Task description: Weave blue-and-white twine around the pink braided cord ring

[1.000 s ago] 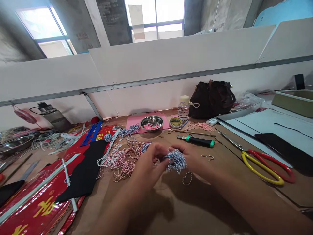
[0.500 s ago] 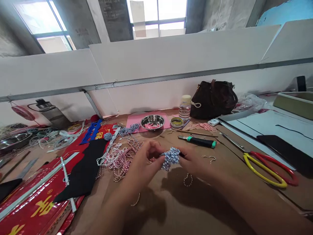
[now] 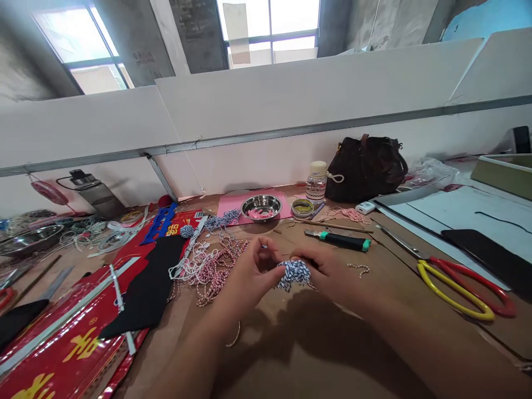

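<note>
My left hand (image 3: 249, 271) and my right hand (image 3: 328, 275) meet above the brown paper-covered table (image 3: 332, 332), pinching a small tufted bundle of navy-and-white twisted cord (image 3: 294, 274) between their fingers. A tangled pile of red-and-white baker's twine (image 3: 210, 271) lies just left of my left hand. Behind it are a small ball of blue-and-white cord (image 3: 187, 231) and a loose hank of the same cord (image 3: 219, 223). A short twine scrap (image 3: 357, 268) lies beyond my right hand.
A utility knife (image 3: 338, 240) and large red-and-yellow-handled scissors (image 3: 457, 291) lie to the right. Behind are a steel bowl (image 3: 261, 206) on a pink mat, a bottle (image 3: 316, 182) and a dark bag (image 3: 366, 169). Red packaging and black cloth (image 3: 143, 285) cover the left.
The cord bundle has tightened into a smaller tuft and sits slightly lower between my fingers. The twine loop below it has gone from view. The whole view has drifted slightly.
</note>
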`<state>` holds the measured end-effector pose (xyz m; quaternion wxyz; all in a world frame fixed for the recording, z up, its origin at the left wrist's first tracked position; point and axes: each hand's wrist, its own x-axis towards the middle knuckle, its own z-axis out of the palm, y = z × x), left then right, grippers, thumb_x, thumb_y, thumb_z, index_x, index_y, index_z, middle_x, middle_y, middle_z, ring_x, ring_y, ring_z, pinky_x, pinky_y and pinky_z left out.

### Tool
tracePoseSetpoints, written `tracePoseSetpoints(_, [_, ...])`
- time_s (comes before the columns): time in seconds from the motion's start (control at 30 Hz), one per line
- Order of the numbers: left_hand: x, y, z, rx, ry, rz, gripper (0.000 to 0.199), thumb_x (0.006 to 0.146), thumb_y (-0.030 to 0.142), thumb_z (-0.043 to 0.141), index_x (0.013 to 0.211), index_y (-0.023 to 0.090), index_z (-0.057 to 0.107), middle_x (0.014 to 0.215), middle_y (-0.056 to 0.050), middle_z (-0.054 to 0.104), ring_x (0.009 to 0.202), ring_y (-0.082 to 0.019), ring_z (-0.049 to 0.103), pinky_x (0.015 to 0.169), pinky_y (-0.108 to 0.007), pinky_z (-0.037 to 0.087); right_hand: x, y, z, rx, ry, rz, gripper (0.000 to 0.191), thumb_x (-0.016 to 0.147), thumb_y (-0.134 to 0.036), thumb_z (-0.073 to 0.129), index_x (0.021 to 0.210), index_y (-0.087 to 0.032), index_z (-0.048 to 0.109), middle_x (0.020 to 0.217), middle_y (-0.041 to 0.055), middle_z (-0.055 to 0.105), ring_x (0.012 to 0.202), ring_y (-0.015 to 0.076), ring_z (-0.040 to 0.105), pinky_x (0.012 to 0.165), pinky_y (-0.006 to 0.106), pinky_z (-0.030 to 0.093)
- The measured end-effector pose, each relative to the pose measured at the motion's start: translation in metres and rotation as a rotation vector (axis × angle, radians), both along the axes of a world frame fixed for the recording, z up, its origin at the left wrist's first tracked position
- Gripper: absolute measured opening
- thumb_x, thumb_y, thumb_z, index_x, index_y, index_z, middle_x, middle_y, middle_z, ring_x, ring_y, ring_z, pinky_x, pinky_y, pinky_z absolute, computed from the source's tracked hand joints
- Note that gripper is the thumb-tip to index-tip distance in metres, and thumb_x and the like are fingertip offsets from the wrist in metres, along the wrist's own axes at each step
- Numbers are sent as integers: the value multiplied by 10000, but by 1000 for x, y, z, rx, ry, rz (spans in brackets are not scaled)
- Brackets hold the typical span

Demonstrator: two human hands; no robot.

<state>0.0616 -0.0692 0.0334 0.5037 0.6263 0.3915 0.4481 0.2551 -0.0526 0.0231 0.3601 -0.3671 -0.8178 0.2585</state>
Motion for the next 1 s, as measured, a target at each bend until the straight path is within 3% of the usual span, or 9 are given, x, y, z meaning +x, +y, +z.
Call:
tracePoseSetpoints(0.07, [-3,3,2,28,-20,82,294,750,297,702,897,226,459,806,17,592,694,-128,581,632,-253,454,-5,-2,-4,-32,-51,48,192,923,-235,493,775,-189,607,694,5,603,634,141,489,595,261,341])
tracePoseSetpoints(0.2, [-4,7,-2,245,298,367,97,800,198,622,846,212,538,817,-6,627,750,-157,604,713,-295,463,-13,-10,-7,-310,48,184,258,904,-443,564,912,-188,599,781,13,577,682,145,477,603,262,367])
tracePoseSetpoints(0.27, [0,3,-6,358,445,342,56,821,168,598,829,216,570,823,-15,654,777,-174,620,741,-309,469,-15,-12,-9,-524,201,147,432,872,-613,554,960,-190,583,733,-9,526,628,130,438,557,251,349])
tracePoseSetpoints(0.37, [5,-7,-7,460,551,154,69,877,217,585,934,230,622,931,-41,696,875,-195,650,798,-322,488,-15,-6,-12,-727,353,-58,546,832,-729,520,857,-185,565,623,-44,436,540,108,357,498,241,275])
tracePoseSetpoints(0.5, [-15,-10,-6,345,612,146,284,927,323,547,1196,239,573,1114,-78,701,985,-215,665,854,-347,508,-5,14,-10,-708,521,-194,534,778,-714,605,677,-213,452,532,-70,354,478,92,268,469,248,206])
tracePoseSetpoints(0.6, [-56,1,-15,271,1016,92,245,891,320,576,1109,234,646,1225,-97,684,1164,-273,602,989,-409,451,4,29,-7,-675,634,-167,551,761,-696,625,614,-233,363,498,-83,281,461,86,187,460,257,162])
tracePoseSetpoints(0.7, [-107,16,-31,149,1167,115,499,813,268,642,1306,239,573,1398,-101,598,1285,-265,543,1068,-379,405,7,35,-9,-685,662,-160,531,768,-679,628,622,-236,373,495,-81,294,460,85,177,458,258,151])
tracePoseSetpoints(0.87, [-166,32,-41,19,1352,335,290,860,188,501,1087,176,682,1199,-151,699,1153,-278,626,992,-391,448,4,31,-15,-689,652,-146,533,759,-681,658,656,-220,411,519,-77,340,476,79,225,465,248,173])
tracePoseSetpoints(1.0, [-169,33,-35,21,1428,473,245,849,149,496,982,153,702,1065,-185,719,1112,-329,641,959,-449,450,1,27,-14,-686,614,-142,557,752,-706,646,642,-215,407,512,-74,341,473,76,245,463,252,182])
